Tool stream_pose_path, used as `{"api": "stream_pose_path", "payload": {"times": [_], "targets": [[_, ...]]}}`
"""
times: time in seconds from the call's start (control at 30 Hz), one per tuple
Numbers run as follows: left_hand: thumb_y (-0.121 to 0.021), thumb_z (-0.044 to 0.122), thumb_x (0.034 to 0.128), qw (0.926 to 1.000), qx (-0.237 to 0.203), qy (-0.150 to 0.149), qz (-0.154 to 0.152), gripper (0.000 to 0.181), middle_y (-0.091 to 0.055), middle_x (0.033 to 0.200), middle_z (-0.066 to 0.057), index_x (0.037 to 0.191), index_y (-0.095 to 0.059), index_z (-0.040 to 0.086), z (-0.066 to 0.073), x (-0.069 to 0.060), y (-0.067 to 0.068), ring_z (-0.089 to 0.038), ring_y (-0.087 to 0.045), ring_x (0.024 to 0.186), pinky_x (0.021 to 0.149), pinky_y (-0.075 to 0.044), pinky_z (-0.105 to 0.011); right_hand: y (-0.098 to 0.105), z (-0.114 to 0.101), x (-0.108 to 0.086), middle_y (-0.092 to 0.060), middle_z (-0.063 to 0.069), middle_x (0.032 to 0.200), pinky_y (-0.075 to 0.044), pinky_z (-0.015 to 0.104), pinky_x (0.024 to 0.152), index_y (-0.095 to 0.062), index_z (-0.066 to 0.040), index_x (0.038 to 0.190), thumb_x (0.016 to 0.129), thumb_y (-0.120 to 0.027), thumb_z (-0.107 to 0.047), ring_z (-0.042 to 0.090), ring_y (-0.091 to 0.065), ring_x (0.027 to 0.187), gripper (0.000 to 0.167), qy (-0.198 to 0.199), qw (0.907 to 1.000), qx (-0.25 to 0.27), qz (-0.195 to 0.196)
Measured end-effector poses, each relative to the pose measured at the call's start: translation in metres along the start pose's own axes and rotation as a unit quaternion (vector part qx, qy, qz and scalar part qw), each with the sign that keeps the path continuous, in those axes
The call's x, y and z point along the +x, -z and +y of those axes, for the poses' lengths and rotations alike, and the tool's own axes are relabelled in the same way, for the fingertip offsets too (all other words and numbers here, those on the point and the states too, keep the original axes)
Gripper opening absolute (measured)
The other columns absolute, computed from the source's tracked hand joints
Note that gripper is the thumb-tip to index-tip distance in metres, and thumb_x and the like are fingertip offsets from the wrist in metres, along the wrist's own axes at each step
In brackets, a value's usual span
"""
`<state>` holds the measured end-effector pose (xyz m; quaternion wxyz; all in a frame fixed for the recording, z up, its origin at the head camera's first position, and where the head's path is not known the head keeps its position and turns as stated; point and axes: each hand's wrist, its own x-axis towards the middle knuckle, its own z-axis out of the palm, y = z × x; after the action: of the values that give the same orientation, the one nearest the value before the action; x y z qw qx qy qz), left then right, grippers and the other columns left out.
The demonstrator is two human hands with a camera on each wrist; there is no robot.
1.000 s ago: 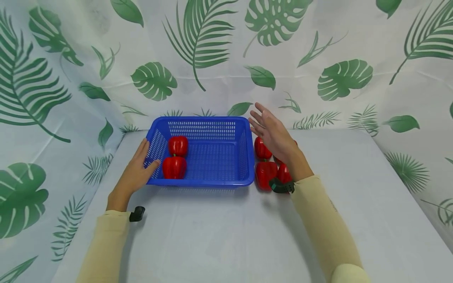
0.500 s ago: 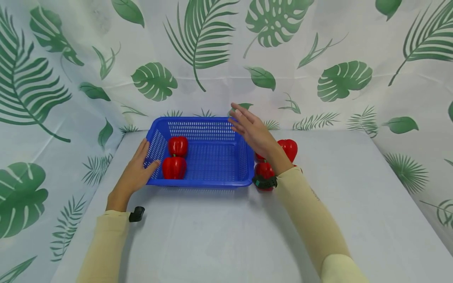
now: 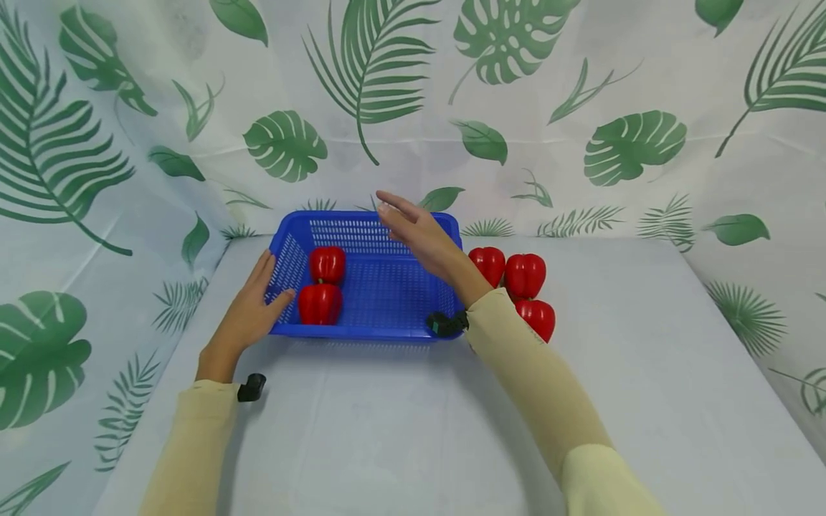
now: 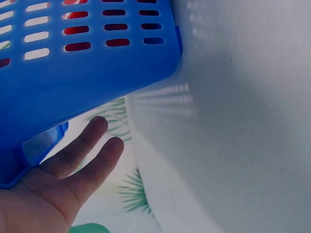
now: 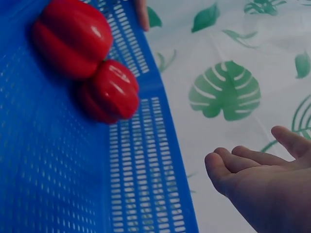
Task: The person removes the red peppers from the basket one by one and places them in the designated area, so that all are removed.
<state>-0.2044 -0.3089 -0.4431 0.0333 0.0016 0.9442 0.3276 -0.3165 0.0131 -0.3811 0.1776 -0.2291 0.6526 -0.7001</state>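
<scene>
A blue plastic basket (image 3: 387,333) with slotted walls stands on the table. Two red bell peppers, a rear one (image 3: 328,265) and a front one (image 3: 320,304), sit along its left side. My left hand (image 3: 248,315) lies at the basket's left rim, fingers straight and spread along the outside, thumb over the edge; the left wrist view shows two extended fingers (image 4: 99,162) under the rim. Over the basket's right half hovers my right hand (image 3: 426,236), its fingers extended and holding nothing. The right wrist view shows this hand (image 5: 262,179) beyond the basket's far wall.
More red bell peppers (image 3: 525,275) are grouped just right of the basket, partly hidden by my right forearm. A white cloth covers the table (image 3: 361,430). Behind it hangs a leaf-print curtain (image 3: 413,158).
My right hand has moved left, from above the peppers beside the basket to above the basket's right half. My left hand and the two peppers inside have stayed put.
</scene>
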Motion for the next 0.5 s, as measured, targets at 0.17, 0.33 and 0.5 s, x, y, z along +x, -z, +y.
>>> {"api": "stream_pose_path", "payload": {"times": [0.17,0.33,0.5], "targets": [[-0.053,0.04,0.1099,1.0,-0.003,-0.002,0.0,0.088,0.008,0.179,-0.012,0.172,0.001,0.007,0.002,0.0,-0.001,-0.043,-0.001,0.163,0.124,-0.013,-0.071,-0.008,0.004,0.011,-0.039,0.007,0.17,-0.034,0.043,0.125,-0.041,-0.015,0.167,0.112,-0.055,-0.032,0.024,-0.038,0.154,0.059,-0.016,0.9998,-0.002,-0.008],[-0.053,0.039,0.1095,1.0,-0.002,-0.003,0.006,0.088,0.007,0.18,-0.012,0.172,-0.001,0.006,0.002,0.0,0.0,-0.043,-0.001,0.163,0.124,-0.013,-0.071,-0.015,0.008,0.022,-0.042,0.005,0.169,-0.036,0.042,0.124,-0.043,-0.02,0.166,0.11,-0.059,-0.037,0.021,-0.039,0.154,0.061,-0.035,0.9988,-0.032,-0.008],[-0.053,0.036,0.1095,0.9999,-0.005,-0.007,0.011,0.086,0.006,0.18,-0.011,0.172,-0.002,0.006,0.0,0.001,0.0,-0.042,-0.002,0.163,0.125,-0.012,-0.07,-0.02,0.014,0.032,-0.042,0.008,0.168,-0.034,0.048,0.125,-0.044,-0.019,0.166,0.109,-0.063,-0.036,0.024,-0.041,0.152,0.063,-0.05,0.9977,-0.043,-0.015]]}}
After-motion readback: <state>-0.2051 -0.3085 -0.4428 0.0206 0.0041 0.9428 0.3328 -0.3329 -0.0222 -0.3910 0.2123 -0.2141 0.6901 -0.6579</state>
